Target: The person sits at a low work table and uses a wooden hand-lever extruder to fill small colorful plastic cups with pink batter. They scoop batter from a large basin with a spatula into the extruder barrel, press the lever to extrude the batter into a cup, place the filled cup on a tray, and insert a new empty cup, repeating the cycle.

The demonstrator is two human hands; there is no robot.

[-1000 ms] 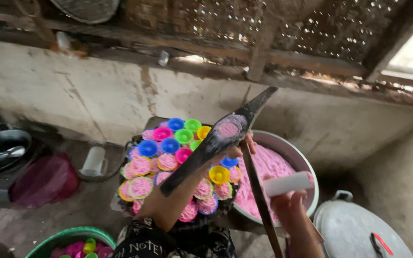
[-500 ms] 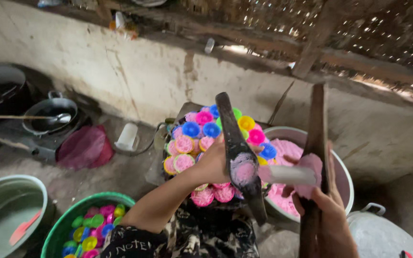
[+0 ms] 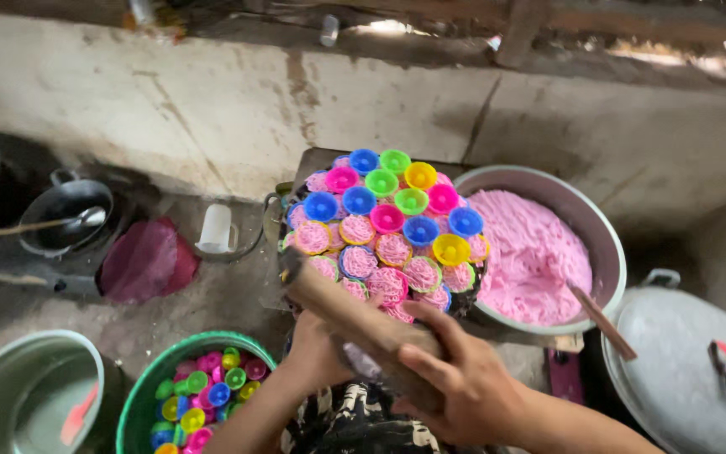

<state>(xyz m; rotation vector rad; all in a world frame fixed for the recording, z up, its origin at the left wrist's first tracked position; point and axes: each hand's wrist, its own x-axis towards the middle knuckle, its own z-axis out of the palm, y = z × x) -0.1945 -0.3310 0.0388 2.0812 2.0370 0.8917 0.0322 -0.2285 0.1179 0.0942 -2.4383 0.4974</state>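
Head view: both hands grip a wooden press (image 3: 355, 315) low in the frame. The right hand (image 3: 464, 382) wraps its fingers over the press's lower end; the left hand (image 3: 317, 353) clasps it from beneath, at about 9 o'clock of the right. The press slants up toward 10 o'clock, its upper end just beside a tray (image 3: 272, 220) packed with coloured cups (image 3: 388, 220), the nearer ones filled with pink noodles. At 3 o'clock of the tray sits a pot (image 3: 598, 240) of pink dough, a stick (image 3: 602, 319) leaning on its rim. A metal lid (image 3: 682, 370) lies at 4 o'clock. A green basin (image 3: 140, 403) of empty cups rests at 8 o'clock.
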